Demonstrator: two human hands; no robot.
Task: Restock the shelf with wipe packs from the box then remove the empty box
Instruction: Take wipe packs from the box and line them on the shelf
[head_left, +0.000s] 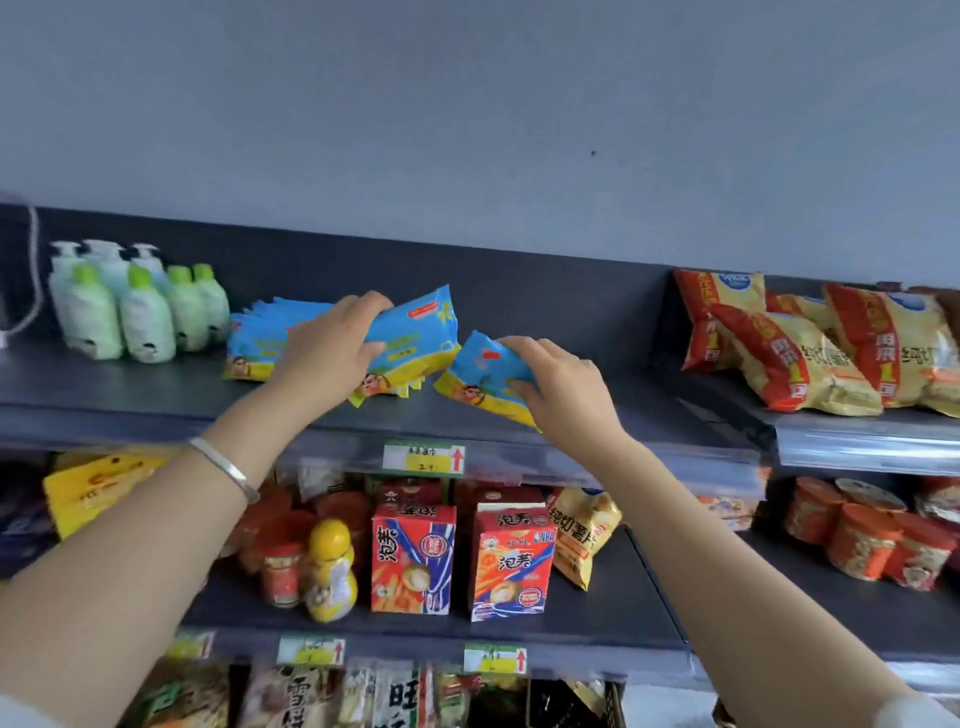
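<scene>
Bare arms reach up closest to me, the left one with a silver bracelet (223, 467). I use the price tag (423, 458) with the red arrow, on the front edge of the top shelf (130, 384), as my marker. Up and left of the tag, my left grip (324, 353) is curled over the top of the end pack (415, 332), with the thumb on its front. It holds that pack up at the right end of the row of wipe packs (254, 338). Up and right of the tag, my right grip (563, 387) pinches the loose pack (480, 371) by its right side. This pack sits just beside the end pack, and I cannot tell if the two touch. It is tipped, not straight: its yellow bottom edge runs from the back on the left down to the front on the right, while the row stands more upright and faces me. So the row lies to the left of the loose pack, and the right grip is the one near it. I think the next job is to turn the loose pack to match the row and push it left until it leans on the end pack. I cannot see the box from up here, so I cannot say how many packs are left.
</scene>
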